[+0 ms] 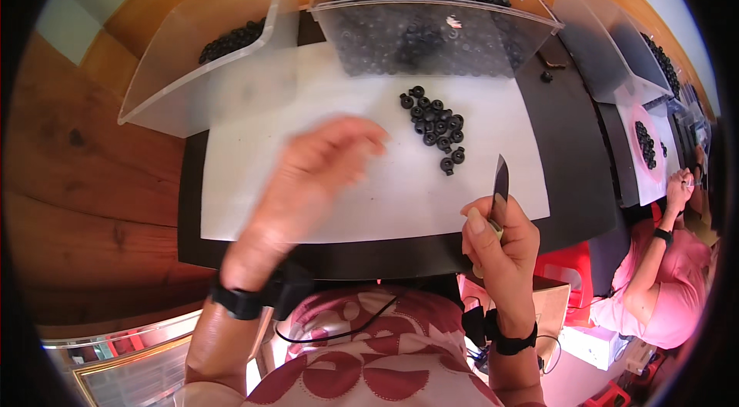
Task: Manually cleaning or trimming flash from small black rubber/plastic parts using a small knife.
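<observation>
My right hand (504, 245) is closed around the handle of a small knife (501, 188), its dark blade pointing up and away from me. Over the white sheet (254, 199) my left hand (319, 157) is blurred by motion, its fingers curled; whether anything is in them cannot be made out. Just right of it lies a loose cluster of small round black rubber-like parts (435, 121), some with a ring-shaped neck. The knife tip is near the cluster's lower right side, apart from the parts.
Behind the sheet stands a clear plastic bin (431, 30) heaped with black parts. At the left is another clear bin (208, 84) with fewer parts. A dark table (570, 138) carries both. To the right a co-worker in pink (662, 276) sits by a pink tray (648, 138).
</observation>
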Demonstrator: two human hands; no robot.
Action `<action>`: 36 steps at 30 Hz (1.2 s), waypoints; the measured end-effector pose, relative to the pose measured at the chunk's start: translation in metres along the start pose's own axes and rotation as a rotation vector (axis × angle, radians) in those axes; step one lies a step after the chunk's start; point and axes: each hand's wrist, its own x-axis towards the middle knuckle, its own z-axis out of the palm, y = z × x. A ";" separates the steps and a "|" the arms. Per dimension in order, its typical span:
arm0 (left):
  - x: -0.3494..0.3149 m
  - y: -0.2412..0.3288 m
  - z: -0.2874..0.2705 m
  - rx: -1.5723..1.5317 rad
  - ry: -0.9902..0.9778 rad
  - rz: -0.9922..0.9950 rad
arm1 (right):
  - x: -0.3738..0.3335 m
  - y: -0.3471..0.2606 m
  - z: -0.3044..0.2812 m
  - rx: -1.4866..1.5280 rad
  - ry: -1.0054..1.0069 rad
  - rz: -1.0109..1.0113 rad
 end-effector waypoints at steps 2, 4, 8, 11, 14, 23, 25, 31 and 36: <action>0.004 -0.027 0.037 0.238 -0.102 0.142 | -0.001 0.001 -0.002 0.001 0.011 0.017; 0.013 -0.028 0.056 0.525 -0.132 0.247 | -0.001 -0.001 -0.005 -0.015 0.024 0.025; 0.027 -0.033 0.081 0.876 -0.140 0.282 | -0.003 0.003 -0.012 -0.008 0.056 0.016; 0.037 -0.037 0.091 0.931 -0.093 0.308 | -0.002 0.005 -0.013 0.007 0.058 0.008; 0.046 -0.047 0.099 0.938 -0.030 0.260 | -0.003 0.006 -0.014 -0.018 0.063 0.006; 0.019 -0.036 0.066 0.727 0.059 0.222 | 0.005 0.007 -0.002 -0.043 0.046 0.040; 0.002 -0.028 0.047 0.283 0.042 0.045 | 0.007 0.008 0.003 -0.077 -0.047 0.043; -0.028 -0.029 0.011 -0.542 -0.068 -0.214 | 0.008 0.004 0.030 0.039 -0.216 0.022; -0.047 -0.035 0.006 -0.755 -0.140 -0.147 | 0.008 0.005 0.052 -0.002 -0.258 -0.063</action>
